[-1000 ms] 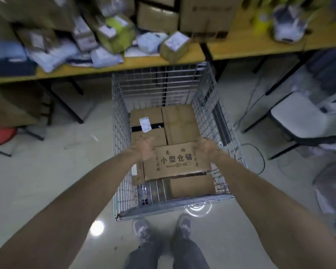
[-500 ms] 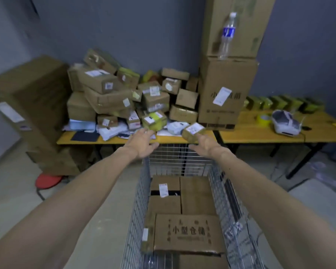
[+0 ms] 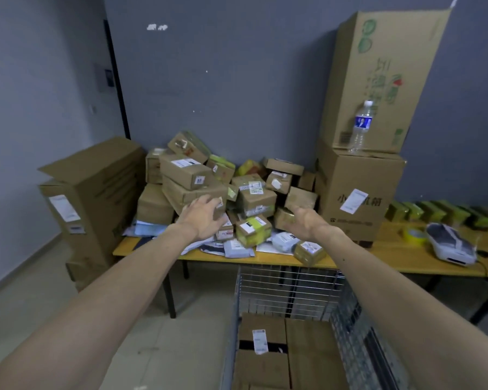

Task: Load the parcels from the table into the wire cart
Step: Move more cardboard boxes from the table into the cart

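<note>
Both hands are stretched out over the counter (image 3: 392, 257), empty and unclenched. The left hand (image 3: 200, 220) has its fingers spread in front of a long brown box (image 3: 186, 197) low in the heap of parcels (image 3: 254, 192), a wide span that suits taking a box of that length by its end. The right hand (image 3: 307, 220) hangs with loose fingers just beside a small brown box (image 3: 283, 218). I cannot tell whether it touches the box.

Between the hands sits a green-taped parcel (image 3: 252, 229), and below the right hand a little box (image 3: 309, 251) perches at the counter's near edge. The wire cart (image 3: 288, 285) stands below the hands, pushed up against that edge, so each parcel needs only a short drop. Flat cartons (image 3: 265, 333) already line its floor.

Most of the heap is yet to be loaded. Since the long box props up others, pulling it out could bring its neighbours sliding down.
</note>
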